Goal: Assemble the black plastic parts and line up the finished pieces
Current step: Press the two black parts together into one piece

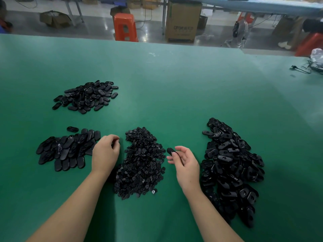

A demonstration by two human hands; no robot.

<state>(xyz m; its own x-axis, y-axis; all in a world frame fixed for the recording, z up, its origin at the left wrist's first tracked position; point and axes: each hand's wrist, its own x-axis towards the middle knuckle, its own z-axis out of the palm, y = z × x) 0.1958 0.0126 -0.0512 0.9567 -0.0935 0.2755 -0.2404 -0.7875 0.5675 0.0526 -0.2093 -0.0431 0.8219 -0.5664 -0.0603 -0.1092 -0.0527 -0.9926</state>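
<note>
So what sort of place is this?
Probably a factory assembly floor: heaps of black plastic parts on a long green worktable, with cardboard boxes and a red plastic stool behind.

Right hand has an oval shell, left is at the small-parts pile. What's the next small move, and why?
Probably bring the left hand across to the right hand and seat a small part in the oval shell. The right hand pinches the shell clear of the table, while the left's fingers curl at the edge of the small-parts pile; whether they already hold a part is hidden.
</note>
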